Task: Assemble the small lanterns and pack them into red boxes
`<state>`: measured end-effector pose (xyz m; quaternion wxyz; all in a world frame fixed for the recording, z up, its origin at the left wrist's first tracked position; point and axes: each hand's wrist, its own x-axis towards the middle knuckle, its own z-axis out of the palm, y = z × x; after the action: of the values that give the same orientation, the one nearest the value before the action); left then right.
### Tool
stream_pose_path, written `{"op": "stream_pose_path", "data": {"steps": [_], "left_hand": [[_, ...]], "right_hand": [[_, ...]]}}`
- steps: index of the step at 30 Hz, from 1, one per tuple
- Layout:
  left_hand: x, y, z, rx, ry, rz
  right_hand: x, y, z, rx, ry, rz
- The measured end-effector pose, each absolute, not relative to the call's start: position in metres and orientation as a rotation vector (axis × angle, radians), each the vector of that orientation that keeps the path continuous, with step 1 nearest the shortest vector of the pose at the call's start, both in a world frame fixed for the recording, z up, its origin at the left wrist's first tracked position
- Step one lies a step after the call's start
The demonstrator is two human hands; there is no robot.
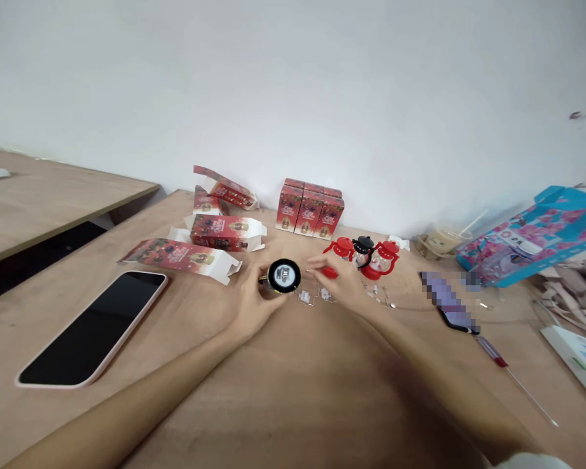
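Note:
My left hand (254, 301) is wrapped round a black lantern (284, 276), whose round base faces up and shows a white disc with a metallic square part. To the right of it, my right hand (339, 280) pinches something too small to make out between thumb and forefinger. Small white parts (305, 297) with thin wires lie on the table just below the fingers. Behind my right hand stand a red lantern (342, 247), a black lantern (364, 251) and another red lantern (381, 259).
Red boxes (310, 210) stand by the wall, with opened boxes (224, 233) to their left. A phone (95, 329) lies at left. Farther right are a purple pixelated object (449, 301), a screwdriver (498, 357), a cup (444, 240) and a blue-pink bag (537, 234).

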<state>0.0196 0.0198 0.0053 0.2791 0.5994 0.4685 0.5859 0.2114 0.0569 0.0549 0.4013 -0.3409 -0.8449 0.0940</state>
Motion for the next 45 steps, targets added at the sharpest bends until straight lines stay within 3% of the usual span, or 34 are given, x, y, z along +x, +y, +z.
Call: {"op": "stream_pose_path", "data": {"steps": [5,14,24,31,41,45], "left_hand": [[0.019,0.018,0.007,1.631,1.244,1.555],[0.019,0.016,0.012,1.721,1.225,1.572],[0.018,0.016,0.012,1.688,1.224,1.561],[0.018,0.016,0.011,1.671,1.220,1.584],[0.020,0.018,0.009,1.664,1.312,1.610],[0.020,0.018,0.011,1.640,1.334,1.598]], "right_hand": [[0.192,0.029,0.089,-0.763,-1.899,0.454],[0.177,0.029,0.091,-0.651,-2.084,0.176],[0.182,0.029,0.078,-0.431,-2.318,-0.531],[0.188,0.018,0.076,-0.428,-2.428,-0.777],[0.216,0.013,0.043,-0.555,-2.093,-0.408],[0.229,0.012,0.025,-0.602,-2.169,-0.462]]}}
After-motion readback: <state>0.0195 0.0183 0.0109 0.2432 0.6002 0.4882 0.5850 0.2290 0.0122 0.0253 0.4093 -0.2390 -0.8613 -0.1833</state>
